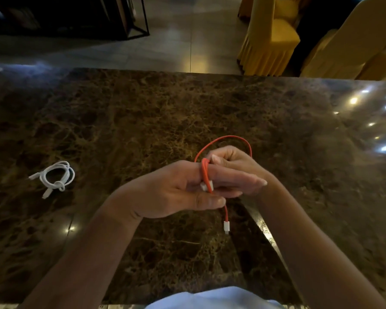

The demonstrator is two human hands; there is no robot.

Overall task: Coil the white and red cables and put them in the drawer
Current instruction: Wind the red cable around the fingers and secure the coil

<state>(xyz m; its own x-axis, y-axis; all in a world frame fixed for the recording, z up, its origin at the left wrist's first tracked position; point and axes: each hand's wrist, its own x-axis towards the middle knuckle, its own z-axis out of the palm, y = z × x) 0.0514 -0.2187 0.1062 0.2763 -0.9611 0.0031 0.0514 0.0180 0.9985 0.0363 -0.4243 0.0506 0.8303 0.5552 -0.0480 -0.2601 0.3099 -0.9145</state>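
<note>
The red cable (223, 137) is wound in several turns around the outstretched fingers of my left hand (178, 190), above the middle of the brown marble table (143, 112). One white plug is pinned at my left fingers, and the other plug hangs down below that hand. My right hand (234, 160) sits just behind the left, pinching the red cable, whose free loop arcs up over it. The white cable (56, 176) lies coiled and tied on the table at the left, away from both hands. No drawer is in view.
Beyond the table's far edge are a tiled floor, yellow-covered chairs (270, 34) at the upper right and a dark metal-framed stand (129, 18) at the upper left. Bright light reflections dot the table's right side.
</note>
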